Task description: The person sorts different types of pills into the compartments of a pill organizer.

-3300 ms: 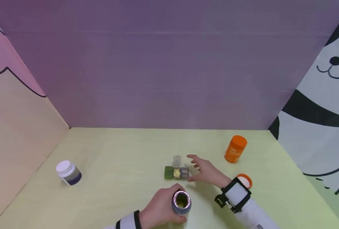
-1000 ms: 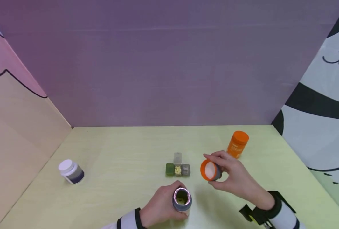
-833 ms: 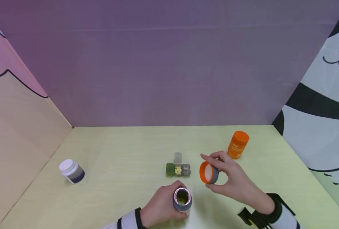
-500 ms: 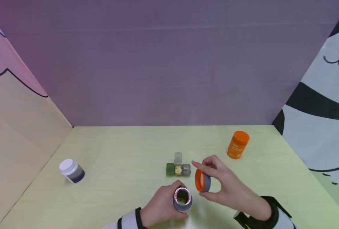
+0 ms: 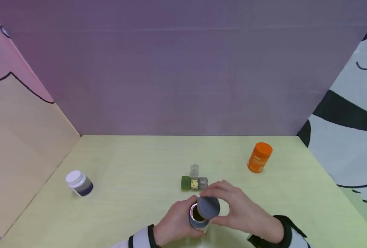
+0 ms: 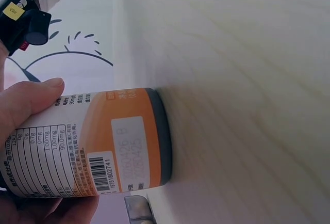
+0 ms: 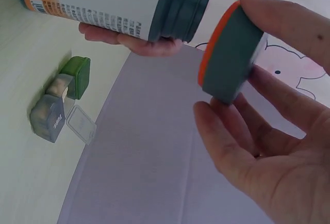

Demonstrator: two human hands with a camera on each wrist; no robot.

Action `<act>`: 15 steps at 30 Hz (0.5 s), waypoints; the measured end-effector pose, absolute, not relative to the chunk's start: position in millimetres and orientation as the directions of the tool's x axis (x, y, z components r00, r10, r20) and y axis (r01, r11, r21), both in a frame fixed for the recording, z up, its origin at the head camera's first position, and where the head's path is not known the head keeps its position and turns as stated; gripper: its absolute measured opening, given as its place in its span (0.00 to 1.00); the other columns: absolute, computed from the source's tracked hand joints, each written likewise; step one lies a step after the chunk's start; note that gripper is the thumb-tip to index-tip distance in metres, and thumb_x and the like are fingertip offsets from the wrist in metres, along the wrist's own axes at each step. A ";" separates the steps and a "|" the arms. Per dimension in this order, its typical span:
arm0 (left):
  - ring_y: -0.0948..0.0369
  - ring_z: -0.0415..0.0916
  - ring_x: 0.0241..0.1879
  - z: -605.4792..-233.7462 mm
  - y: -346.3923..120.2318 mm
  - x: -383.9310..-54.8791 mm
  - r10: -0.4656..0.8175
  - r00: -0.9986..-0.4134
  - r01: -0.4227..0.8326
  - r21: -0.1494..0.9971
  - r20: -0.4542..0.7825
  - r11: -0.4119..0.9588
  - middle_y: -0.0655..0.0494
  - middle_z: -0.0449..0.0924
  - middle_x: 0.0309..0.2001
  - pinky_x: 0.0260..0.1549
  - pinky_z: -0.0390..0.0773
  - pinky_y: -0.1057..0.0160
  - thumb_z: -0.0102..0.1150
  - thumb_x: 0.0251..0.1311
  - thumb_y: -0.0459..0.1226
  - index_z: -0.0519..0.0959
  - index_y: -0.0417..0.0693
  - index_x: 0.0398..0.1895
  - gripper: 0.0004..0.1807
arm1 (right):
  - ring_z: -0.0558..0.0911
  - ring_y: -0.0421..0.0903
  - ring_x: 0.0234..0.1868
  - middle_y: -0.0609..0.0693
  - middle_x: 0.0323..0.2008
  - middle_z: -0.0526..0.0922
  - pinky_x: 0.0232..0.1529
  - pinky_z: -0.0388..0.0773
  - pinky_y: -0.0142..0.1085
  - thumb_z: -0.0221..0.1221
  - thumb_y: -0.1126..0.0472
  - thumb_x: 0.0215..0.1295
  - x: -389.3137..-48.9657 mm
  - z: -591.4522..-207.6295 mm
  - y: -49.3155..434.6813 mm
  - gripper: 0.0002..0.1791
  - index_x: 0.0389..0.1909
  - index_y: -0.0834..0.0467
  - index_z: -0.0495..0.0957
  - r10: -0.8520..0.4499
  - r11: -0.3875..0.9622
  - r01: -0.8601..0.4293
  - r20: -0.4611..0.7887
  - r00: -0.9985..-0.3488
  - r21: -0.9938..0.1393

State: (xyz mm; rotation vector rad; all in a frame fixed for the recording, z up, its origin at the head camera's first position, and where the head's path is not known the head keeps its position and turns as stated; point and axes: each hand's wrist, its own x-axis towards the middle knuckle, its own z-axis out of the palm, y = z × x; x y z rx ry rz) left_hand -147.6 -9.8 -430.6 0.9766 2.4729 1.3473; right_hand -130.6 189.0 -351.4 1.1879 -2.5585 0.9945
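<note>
My left hand (image 5: 178, 219) grips an upright supplement bottle (image 6: 124, 141) with a white and orange label. In the head view its foil-edged mouth is partly covered. Thumb and fingers of my right hand (image 5: 240, 210) pinch the bottle's grey cap (image 5: 209, 208), which has an orange inner rim. The cap is tilted just above the mouth's right side; the right wrist view shows a gap between cap (image 7: 232, 56) and bottle neck (image 7: 183, 7). Beyond the hands sits a small pill box: a green compartment (image 5: 186, 183), an open middle one (image 5: 194, 184) holding pale pills, and a grey one (image 5: 203, 183).
An orange bottle (image 5: 259, 157) with its lid on stands at the back right of the pale table (image 5: 134, 162). At the left is a white and dark blue bottle (image 5: 79, 183). The middle compartment's clear lid (image 5: 194, 170) lies folded back. A purple wall (image 5: 183, 75) rises behind.
My right hand has picked the cap up off the table at the right and carried it left to the bottle mouth, turning its inside downward. The left hand has stayed on the bottle.
</note>
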 end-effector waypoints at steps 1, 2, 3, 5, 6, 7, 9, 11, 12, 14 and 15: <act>0.70 0.74 0.37 -430.4 -9.9 -147.7 0.611 -0.775 0.473 0.792 0.165 0.385 0.69 0.76 0.38 0.36 0.73 0.70 0.75 0.27 0.37 0.71 0.56 0.45 0.34 | 0.73 0.41 0.45 0.43 0.45 0.76 0.43 0.76 0.34 0.72 0.63 0.37 -130.6 -351.8 188.0 0.31 0.48 0.53 0.76 -0.629 0.481 -0.732 0.392 -0.671 -0.482; 0.70 0.74 0.38 -430.4 -10.0 -147.7 0.609 -0.775 0.477 0.788 0.168 0.389 0.68 0.77 0.39 0.36 0.73 0.70 0.75 0.27 0.37 0.71 0.56 0.46 0.35 | 0.73 0.41 0.45 0.43 0.45 0.76 0.42 0.75 0.34 0.73 0.62 0.37 -130.4 -352.0 186.9 0.31 0.48 0.53 0.77 -0.631 0.495 -0.734 0.389 -0.672 -0.465; 0.71 0.74 0.38 -430.5 -9.9 -147.5 0.608 -0.775 0.482 0.784 0.173 0.391 0.68 0.77 0.39 0.37 0.73 0.70 0.75 0.27 0.37 0.71 0.56 0.47 0.36 | 0.73 0.41 0.45 0.43 0.45 0.76 0.42 0.75 0.34 0.72 0.61 0.37 -130.6 -352.2 185.6 0.30 0.48 0.53 0.77 -0.635 0.496 -0.737 0.387 -0.669 -0.460; 0.70 0.73 0.40 -430.7 -10.0 -147.3 0.610 -0.772 0.482 0.789 0.178 0.380 0.66 0.77 0.41 0.39 0.73 0.70 0.75 0.27 0.37 0.70 0.55 0.51 0.38 | 0.72 0.41 0.45 0.43 0.45 0.76 0.42 0.75 0.33 0.72 0.61 0.38 -130.8 -353.0 183.3 0.29 0.48 0.54 0.77 -0.641 0.499 -0.732 0.371 -0.672 -0.465; 0.70 0.73 0.41 -430.8 -10.0 -147.2 0.612 -0.770 0.479 0.797 0.181 0.367 0.66 0.77 0.42 0.40 0.73 0.69 0.75 0.28 0.36 0.70 0.55 0.52 0.39 | 0.72 0.40 0.45 0.43 0.45 0.76 0.42 0.75 0.33 0.72 0.61 0.39 -131.0 -353.6 182.1 0.29 0.48 0.54 0.77 -0.644 0.499 -0.728 0.361 -0.675 -0.470; 0.70 0.73 0.41 -431.1 -10.1 -147.1 0.614 -0.767 0.478 0.805 0.186 0.352 0.65 0.78 0.43 0.41 0.73 0.69 0.75 0.28 0.36 0.70 0.54 0.53 0.40 | 0.72 0.40 0.44 0.43 0.45 0.76 0.42 0.75 0.33 0.71 0.60 0.40 -131.3 -354.4 180.9 0.28 0.48 0.54 0.78 -0.647 0.500 -0.721 0.347 -0.679 -0.479; 0.70 0.73 0.42 -431.7 -10.3 -147.0 0.618 -0.764 0.461 0.827 0.185 0.322 0.65 0.78 0.43 0.41 0.73 0.69 0.74 0.29 0.35 0.71 0.53 0.54 0.39 | 0.72 0.39 0.44 0.43 0.45 0.77 0.42 0.74 0.32 0.71 0.59 0.41 -132.0 -356.7 178.6 0.27 0.48 0.54 0.78 -0.655 0.501 -0.710 0.319 -0.684 -0.495; 0.71 0.73 0.41 -432.6 -10.6 -146.8 0.621 -0.762 0.442 0.849 0.183 0.291 0.64 0.78 0.42 0.40 0.73 0.70 0.73 0.30 0.34 0.72 0.52 0.53 0.37 | 0.72 0.39 0.44 0.42 0.45 0.77 0.41 0.74 0.31 0.71 0.59 0.41 -133.2 -359.3 176.4 0.27 0.47 0.54 0.78 -0.666 0.501 -0.701 0.291 -0.687 -0.508; 0.71 0.73 0.40 -433.2 -10.7 -146.7 0.621 -0.763 0.432 0.856 0.180 0.283 0.65 0.79 0.42 0.40 0.73 0.70 0.73 0.31 0.34 0.73 0.52 0.52 0.35 | 0.72 0.39 0.43 0.42 0.44 0.77 0.41 0.74 0.31 0.71 0.59 0.41 -133.8 -360.6 175.3 0.27 0.47 0.54 0.78 -0.671 0.500 -0.698 0.280 -0.686 -0.512; 0.72 0.73 0.39 -433.8 -11.4 -146.7 0.620 -0.766 0.423 0.860 0.171 0.287 0.66 0.79 0.41 0.38 0.73 0.71 0.73 0.31 0.34 0.74 0.52 0.50 0.34 | 0.72 0.38 0.43 0.42 0.44 0.78 0.41 0.73 0.31 0.71 0.58 0.41 -135.3 -362.7 173.5 0.27 0.47 0.54 0.78 -0.679 0.501 -0.695 0.264 -0.685 -0.516; 0.72 0.74 0.39 -434.1 -12.0 -146.9 0.620 -0.766 0.418 0.863 0.168 0.283 0.66 0.79 0.41 0.38 0.73 0.71 0.73 0.31 0.34 0.75 0.52 0.50 0.33 | 0.72 0.38 0.43 0.41 0.44 0.78 0.41 0.73 0.31 0.71 0.58 0.41 -136.1 -363.5 172.8 0.27 0.47 0.55 0.78 -0.681 0.502 -0.694 0.259 -0.685 -0.516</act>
